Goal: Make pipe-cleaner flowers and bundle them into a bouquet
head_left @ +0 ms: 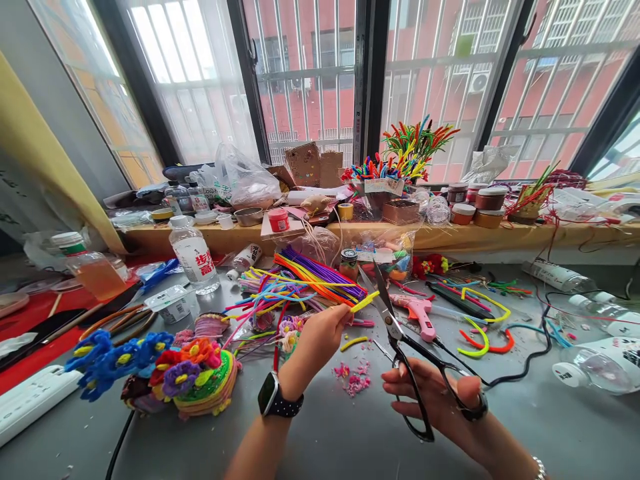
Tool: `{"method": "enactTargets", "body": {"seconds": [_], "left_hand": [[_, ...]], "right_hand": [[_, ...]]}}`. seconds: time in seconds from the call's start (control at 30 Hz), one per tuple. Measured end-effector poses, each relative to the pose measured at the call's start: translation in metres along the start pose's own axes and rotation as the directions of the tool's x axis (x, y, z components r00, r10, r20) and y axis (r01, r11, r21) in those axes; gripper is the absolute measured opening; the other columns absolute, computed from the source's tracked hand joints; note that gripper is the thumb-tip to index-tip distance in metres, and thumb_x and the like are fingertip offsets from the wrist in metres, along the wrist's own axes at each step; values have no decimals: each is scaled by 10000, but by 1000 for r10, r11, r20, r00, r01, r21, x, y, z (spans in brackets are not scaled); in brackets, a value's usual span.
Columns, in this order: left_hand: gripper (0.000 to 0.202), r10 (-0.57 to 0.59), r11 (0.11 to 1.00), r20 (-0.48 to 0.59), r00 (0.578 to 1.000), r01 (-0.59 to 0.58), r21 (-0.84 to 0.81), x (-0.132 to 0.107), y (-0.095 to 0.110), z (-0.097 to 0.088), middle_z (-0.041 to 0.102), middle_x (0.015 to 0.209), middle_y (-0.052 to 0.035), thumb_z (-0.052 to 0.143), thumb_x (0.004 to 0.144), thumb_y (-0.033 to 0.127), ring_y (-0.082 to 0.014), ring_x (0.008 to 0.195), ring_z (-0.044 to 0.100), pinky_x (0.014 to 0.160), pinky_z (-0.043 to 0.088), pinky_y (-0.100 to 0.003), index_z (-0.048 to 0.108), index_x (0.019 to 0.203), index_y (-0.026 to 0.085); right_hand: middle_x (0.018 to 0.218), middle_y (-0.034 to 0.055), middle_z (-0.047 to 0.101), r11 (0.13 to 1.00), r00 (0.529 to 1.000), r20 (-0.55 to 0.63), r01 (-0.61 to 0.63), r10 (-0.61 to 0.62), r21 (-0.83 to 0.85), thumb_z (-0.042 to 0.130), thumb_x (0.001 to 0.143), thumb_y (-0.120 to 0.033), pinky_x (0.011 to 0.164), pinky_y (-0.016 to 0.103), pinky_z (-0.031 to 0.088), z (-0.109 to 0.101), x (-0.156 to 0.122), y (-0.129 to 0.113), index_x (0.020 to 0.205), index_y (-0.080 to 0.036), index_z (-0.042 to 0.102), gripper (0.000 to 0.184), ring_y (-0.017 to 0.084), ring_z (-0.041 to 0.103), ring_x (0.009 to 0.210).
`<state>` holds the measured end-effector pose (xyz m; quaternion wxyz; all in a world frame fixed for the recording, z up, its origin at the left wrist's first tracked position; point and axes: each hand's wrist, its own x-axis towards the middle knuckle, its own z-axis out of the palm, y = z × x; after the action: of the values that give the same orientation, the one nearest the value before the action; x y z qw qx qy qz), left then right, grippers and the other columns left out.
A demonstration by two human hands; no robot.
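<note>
A short yellow pipe cleaner (365,302) is pinched in the fingertips of my left hand (320,333), which wears a watch at the wrist. My right hand (435,393) has its thumb and fingers in the handles of black-handled scissors (397,333). The scissor blades are spread, their tips up, close beside the yellow piece's free end. Below the hands, a cut yellow piece (354,343) and pink fluff trimmings (353,378) lie on the grey table. A pink glue gun (415,313) rests just behind the scissors.
Pipe cleaner bundles (325,277) lie behind my left hand. Fuzzy flower crafts (180,373) stand at left, near a water bottle (194,257) and a power strip (35,403). Plastic bottles (600,367) lie at right, with a black cable (530,367) nearby. A cluttered sill (230,237) runs behind.
</note>
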<state>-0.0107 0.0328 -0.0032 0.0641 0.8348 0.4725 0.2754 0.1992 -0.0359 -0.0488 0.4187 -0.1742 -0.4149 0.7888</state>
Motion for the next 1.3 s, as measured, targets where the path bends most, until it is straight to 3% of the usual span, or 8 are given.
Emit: {"method": "enactTargets", "body": {"seconds": [0.23,0.5,0.8,0.87,0.97,1.1,1.3], "left_hand": [[208,74,997,-14,997,-74,-33,-3,5,-3,601,711,-8,335,805,143,-123,649,533,588,364,-206,535,775,193],[223,154,988,-12,988,-154,-30,-4,13,-10,585,746,-32,323,828,186,-120,666,522,597,373,-204,545,842,189],[228,186,982,-59,981,-187,-7,-4,13,-10,591,763,-34,323,831,193,-122,677,532,598,380,-201,542,889,198],[227,193,981,-71,979,-195,-15,-4,13,-11,593,759,-33,320,834,200,-120,666,531,593,381,-199,541,889,193],[224,194,981,-62,979,-196,-11,-4,13,-10,592,749,-33,326,834,205,-118,652,529,581,378,-198,544,882,190],[225,173,985,-52,984,-173,-2,-3,9,-8,593,743,-34,328,826,178,-119,658,528,588,375,-204,549,868,192],[236,141,990,-66,988,-141,-3,-4,3,-4,584,725,-35,313,830,188,-120,651,516,595,371,-208,549,836,187]], "right_hand": [[1090,95,557,999,1000,-6,6,-6,51,499,512,-693,903,450,283,11,-1,-2,980,-232,598,664,287,450,1045],[1167,104,495,997,989,144,-49,40,60,559,320,-730,915,506,231,15,-3,-7,967,-231,577,817,345,291,1164],[1056,116,511,999,976,213,-42,43,-10,557,444,-695,876,504,277,9,-8,-7,951,-194,561,712,330,366,1099],[963,122,542,999,980,197,-14,21,-36,549,470,-690,866,499,286,9,-10,-4,975,-176,545,721,311,434,1023],[700,62,541,999,986,169,18,-10,-45,549,478,-685,810,496,330,9,-10,2,922,-159,531,689,223,529,736],[545,-16,423,993,990,120,85,-75,-77,494,536,-692,726,425,382,8,-8,9,808,-138,532,618,107,415,484],[524,-34,390,980,991,86,118,-105,-158,501,552,-664,649,354,397,9,-6,8,779,-149,537,564,79,343,427]]}}
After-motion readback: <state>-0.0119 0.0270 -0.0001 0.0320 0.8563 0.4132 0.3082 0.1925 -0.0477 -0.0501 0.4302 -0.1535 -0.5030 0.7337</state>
